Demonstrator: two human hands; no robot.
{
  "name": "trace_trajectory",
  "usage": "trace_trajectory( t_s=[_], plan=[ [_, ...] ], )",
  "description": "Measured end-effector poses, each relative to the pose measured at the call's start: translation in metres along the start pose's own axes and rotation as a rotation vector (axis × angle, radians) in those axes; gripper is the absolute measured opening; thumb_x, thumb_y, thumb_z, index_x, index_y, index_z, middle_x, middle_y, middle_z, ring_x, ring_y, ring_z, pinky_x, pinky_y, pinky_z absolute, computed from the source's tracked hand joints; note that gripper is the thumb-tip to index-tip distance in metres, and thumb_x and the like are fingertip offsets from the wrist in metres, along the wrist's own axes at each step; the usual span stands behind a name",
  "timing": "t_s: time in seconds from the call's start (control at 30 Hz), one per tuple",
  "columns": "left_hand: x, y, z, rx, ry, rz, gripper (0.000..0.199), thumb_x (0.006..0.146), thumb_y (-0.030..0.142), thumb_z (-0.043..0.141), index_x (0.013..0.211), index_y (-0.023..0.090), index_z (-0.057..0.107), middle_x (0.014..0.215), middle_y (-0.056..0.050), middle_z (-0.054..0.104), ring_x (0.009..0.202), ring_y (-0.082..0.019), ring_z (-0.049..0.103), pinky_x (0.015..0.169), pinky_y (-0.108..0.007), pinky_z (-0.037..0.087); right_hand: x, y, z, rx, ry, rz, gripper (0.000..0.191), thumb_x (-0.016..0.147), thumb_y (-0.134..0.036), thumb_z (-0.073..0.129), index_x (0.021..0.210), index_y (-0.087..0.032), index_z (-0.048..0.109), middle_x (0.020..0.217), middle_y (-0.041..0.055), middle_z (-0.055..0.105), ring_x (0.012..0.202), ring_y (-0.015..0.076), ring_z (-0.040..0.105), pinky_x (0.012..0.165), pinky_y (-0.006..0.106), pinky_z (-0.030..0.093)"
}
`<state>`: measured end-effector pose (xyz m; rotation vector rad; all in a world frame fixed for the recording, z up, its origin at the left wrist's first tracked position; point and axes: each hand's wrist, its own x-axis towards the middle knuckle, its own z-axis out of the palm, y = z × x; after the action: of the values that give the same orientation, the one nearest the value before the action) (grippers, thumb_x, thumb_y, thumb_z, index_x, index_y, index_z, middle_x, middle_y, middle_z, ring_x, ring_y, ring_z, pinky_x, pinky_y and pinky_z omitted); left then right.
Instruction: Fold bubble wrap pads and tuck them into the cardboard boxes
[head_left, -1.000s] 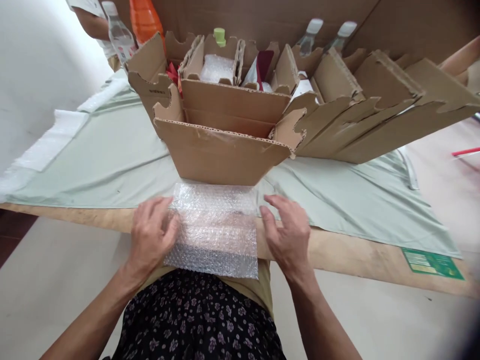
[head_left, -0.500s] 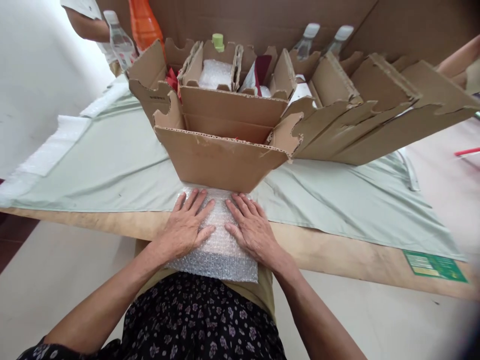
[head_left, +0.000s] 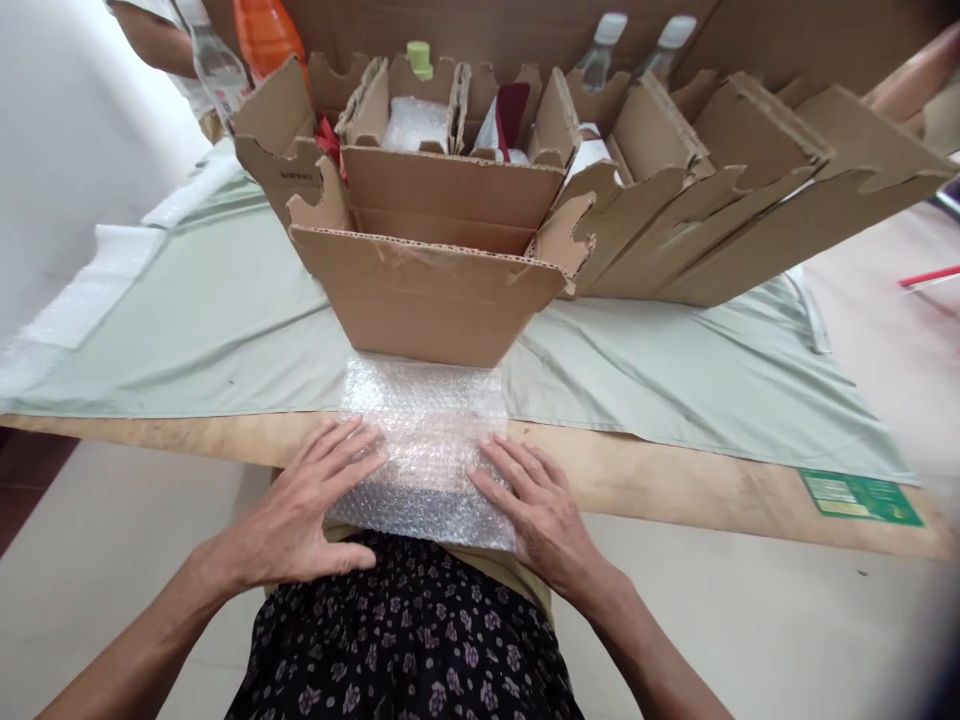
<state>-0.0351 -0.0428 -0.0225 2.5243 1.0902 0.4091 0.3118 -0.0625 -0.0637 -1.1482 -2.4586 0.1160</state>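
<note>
A sheet of clear bubble wrap lies across the table's front edge, its near end hanging over toward my lap. My left hand is at its left side, fingers apart, the fingertips over the wrap and the thumb pointing right. On the right side, my right hand rests its spread fingertips on the wrap. Neither hand grips anything. Just beyond the sheet stands an open cardboard box, close to its far end.
Several cardboard compartments stand behind, holding wrapped items and bottles. An orange bottle is at the back left. White foam strips lie left; a green card is front right. Another person's arms show at the back.
Both hands have slid back toward me and moved apart, uncovering the far part of the bubble wrap. My left thumb has spread downward. The whole view has shifted slightly.
</note>
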Motion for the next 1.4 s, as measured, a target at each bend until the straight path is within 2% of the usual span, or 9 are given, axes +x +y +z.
trace_trajectory(
  t_s=[0.13,0.23,0.37,0.5,0.77,0.97,1.1,1.27,1.4],
  plan=[
    [-0.006,-0.002,-0.001,-0.016,-0.037,0.002,0.11,0.08,0.063,0.082,0.168,0.029,0.025,0.166,-0.015,0.043,0.157,-0.04,0.036,0.128,-0.067,0.028,0.017,0.007,0.003,0.279,0.091,0.05,0.032,0.1,-0.025,0.057,0.129,-0.026,0.07,0.13,0.0067,0.075,0.129,0.0258,0.067,0.105,0.048,0.054],
    [-0.001,-0.005,0.002,-0.101,0.087,-0.098,0.081,0.09,0.041,0.076,0.161,0.027,0.041,0.155,-0.013,0.058,0.148,-0.035,0.051,0.127,-0.06,0.036,0.026,0.005,-0.008,0.455,0.129,0.277,0.027,0.104,-0.032,0.052,0.116,-0.026,0.076,0.113,0.0047,0.08,0.109,0.0242,0.075,0.096,0.043,0.058],
    [0.018,-0.006,0.014,-0.268,0.392,-0.349,0.023,0.095,0.031,0.063,0.111,0.023,0.077,0.109,-0.007,0.081,0.109,-0.027,0.076,0.101,-0.046,0.062,0.038,0.003,-0.015,0.6,0.139,0.584,0.033,0.101,-0.046,0.057,0.085,-0.023,0.076,0.084,0.004,0.077,0.077,0.0221,0.072,0.072,0.035,0.059],
    [0.036,-0.007,0.023,-0.311,0.473,-0.538,0.021,0.091,0.038,0.064,0.09,0.021,0.076,0.094,-0.006,0.081,0.087,-0.023,0.076,0.081,-0.037,0.062,0.046,0.01,-0.008,0.622,0.231,0.725,0.031,0.092,-0.049,0.066,0.101,-0.02,0.074,0.07,0.0015,0.069,0.06,0.0174,0.062,0.056,0.029,0.051],
    [0.042,-0.007,0.036,0.149,0.504,-0.502,0.021,0.095,0.032,0.054,0.081,0.024,0.068,0.082,-0.006,0.073,0.084,-0.028,0.063,0.081,-0.045,0.05,0.05,0.014,0.012,0.288,0.223,0.698,0.038,0.095,-0.045,0.061,0.122,-0.02,0.07,0.079,0.0025,0.074,0.067,0.019,0.066,0.07,0.035,0.053],
    [0.035,-0.012,0.027,0.192,0.487,-0.582,0.038,0.091,0.045,0.062,0.119,0.021,0.068,0.098,-0.008,0.069,0.094,-0.029,0.063,0.089,-0.045,0.051,0.059,0.03,0.0,0.08,0.204,0.671,0.054,0.097,-0.061,0.056,0.124,-0.017,0.069,0.096,0.0091,0.073,0.08,0.0233,0.067,0.074,0.037,0.05],
    [0.039,-0.015,0.027,0.208,0.439,-0.679,0.033,0.091,0.049,0.058,0.098,0.02,0.071,0.095,-0.01,0.068,0.095,-0.031,0.06,0.089,-0.047,0.051,0.083,0.038,0.0,-0.006,0.084,0.653,0.045,0.096,-0.056,0.056,0.108,-0.016,0.073,0.101,0.0139,0.073,0.093,0.0293,0.065,0.086,0.043,0.049],
    [0.044,-0.005,0.03,0.054,0.474,-0.677,0.022,0.089,0.039,0.053,0.077,0.022,0.06,0.088,-0.008,0.067,0.088,-0.027,0.062,0.084,-0.042,0.051,0.093,0.027,0.001,0.347,0.12,0.695,0.022,0.089,-0.04,0.061,0.084,-0.019,0.063,0.086,0.0071,0.071,0.08,0.0215,0.063,0.078,0.035,0.049],
    [0.032,-0.002,0.016,-0.197,0.519,-0.772,0.022,0.086,0.043,0.058,0.077,0.022,0.058,0.077,-0.002,0.067,0.071,-0.019,0.064,0.068,-0.032,0.051,0.073,0.002,-0.014,0.663,0.142,0.744,0.025,0.088,-0.043,0.065,0.097,-0.02,0.063,0.073,-0.0003,0.066,0.059,0.014,0.057,0.058,0.026,0.046]
  ],
)
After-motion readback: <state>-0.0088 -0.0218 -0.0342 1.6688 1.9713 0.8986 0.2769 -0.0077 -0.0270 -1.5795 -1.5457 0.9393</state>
